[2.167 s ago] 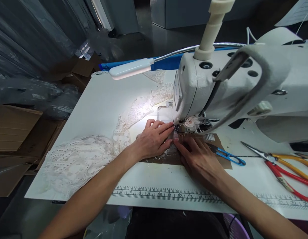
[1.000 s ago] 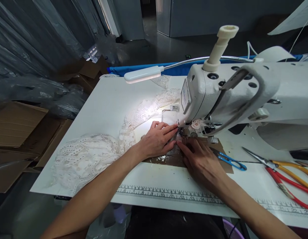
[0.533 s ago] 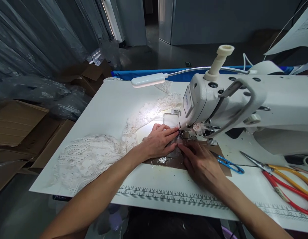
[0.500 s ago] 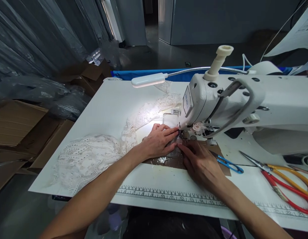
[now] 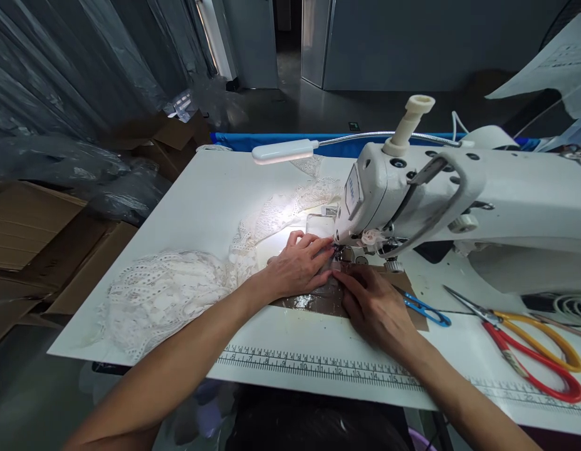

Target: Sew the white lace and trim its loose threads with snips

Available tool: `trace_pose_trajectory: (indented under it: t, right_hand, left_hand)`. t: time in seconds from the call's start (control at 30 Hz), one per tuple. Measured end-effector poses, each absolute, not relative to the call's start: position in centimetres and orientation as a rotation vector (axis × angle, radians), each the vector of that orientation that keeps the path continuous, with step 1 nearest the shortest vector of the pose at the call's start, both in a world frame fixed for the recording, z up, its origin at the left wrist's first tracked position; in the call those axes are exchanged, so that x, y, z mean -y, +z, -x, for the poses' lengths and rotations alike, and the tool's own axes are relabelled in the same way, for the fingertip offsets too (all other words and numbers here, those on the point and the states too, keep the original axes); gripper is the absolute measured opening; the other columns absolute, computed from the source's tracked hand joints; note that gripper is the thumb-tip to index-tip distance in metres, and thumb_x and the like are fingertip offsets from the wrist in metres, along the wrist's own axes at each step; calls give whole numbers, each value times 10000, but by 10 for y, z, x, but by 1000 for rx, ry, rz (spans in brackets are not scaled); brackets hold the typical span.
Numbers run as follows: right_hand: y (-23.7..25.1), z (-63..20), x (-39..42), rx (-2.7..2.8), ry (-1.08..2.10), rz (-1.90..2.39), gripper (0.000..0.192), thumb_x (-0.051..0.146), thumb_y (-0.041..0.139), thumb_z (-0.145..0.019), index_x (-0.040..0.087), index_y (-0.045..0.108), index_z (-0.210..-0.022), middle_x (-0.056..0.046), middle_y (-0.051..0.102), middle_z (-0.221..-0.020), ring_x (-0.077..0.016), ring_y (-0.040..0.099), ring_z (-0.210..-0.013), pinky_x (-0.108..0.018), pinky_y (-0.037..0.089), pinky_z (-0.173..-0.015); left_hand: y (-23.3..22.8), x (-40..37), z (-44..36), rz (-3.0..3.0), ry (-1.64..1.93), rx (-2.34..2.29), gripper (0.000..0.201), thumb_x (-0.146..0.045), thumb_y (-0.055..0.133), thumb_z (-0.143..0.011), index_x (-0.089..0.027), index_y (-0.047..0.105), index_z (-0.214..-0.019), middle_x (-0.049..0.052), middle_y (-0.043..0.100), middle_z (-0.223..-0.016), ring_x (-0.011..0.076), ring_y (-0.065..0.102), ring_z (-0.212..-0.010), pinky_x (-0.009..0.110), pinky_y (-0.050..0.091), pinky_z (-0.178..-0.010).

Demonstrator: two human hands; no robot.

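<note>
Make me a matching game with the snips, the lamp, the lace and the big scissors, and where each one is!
Things:
1. snips
2. lamp
3. lace
4. big scissors

Places or colours:
A. piled on the table's left side
B. red and yellow handles, far right
C. blue handles, just right of the right hand
D. on a bendy metal neck above the table

Pairs: 1-C, 2-D, 3-A, 4-B

Printed ruler numbers, 6 to 15, along the table's [image 5: 200,207] front ruler scale [image 5: 318,365].

A white worktable [image 5: 196,200] under a gooseneck lamp [image 5: 284,151], cardboard boxes [image 5: 46,244] left, grey floor [image 5: 294,106] beyond
</note>
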State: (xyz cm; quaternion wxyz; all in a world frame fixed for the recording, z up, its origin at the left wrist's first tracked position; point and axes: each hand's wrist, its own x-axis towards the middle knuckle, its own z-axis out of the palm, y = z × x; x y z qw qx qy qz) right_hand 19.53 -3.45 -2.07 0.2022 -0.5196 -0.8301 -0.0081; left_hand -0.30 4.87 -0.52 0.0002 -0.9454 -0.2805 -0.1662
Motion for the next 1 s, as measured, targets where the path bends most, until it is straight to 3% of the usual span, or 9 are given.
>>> trace_pose_trajectory:
  t: [0.2,0.8,1.0]
  right_hand:
    - [-21,-198,34,2295,11,1447,339,198,444,-919,177,626,-1204,-128,613,-1053,-227,581,-867,-351,523,-687]
    - [-16,-191,35,2385,-51,1555,401,146,443,-893,148,562,-1276,-153,597,-1068,-254,571,-889,-384,523,-715]
    - [-5,-184,27,2425,-61,1728,400,102,446,-891,162,572,-1266,-160,602,-1053,-237,600,-808,-319,498,-606]
  left_hand:
    - [-9,-48,1,2986,-693,717,237,-215,457,-941,-194,693,-943,64,699,-1089,166,612,-862,446,385,-941]
    - [-8,-48,4,3007,-614,775,295,-289,439,-955,-187,669,-1109,83,656,-1213,199,610,-925,460,377,-980]
    - [-6,-48,0,2996,-544,908,331,-324,398,-979,-171,638,-1147,90,638,-1235,209,593,-991,449,370,-984]
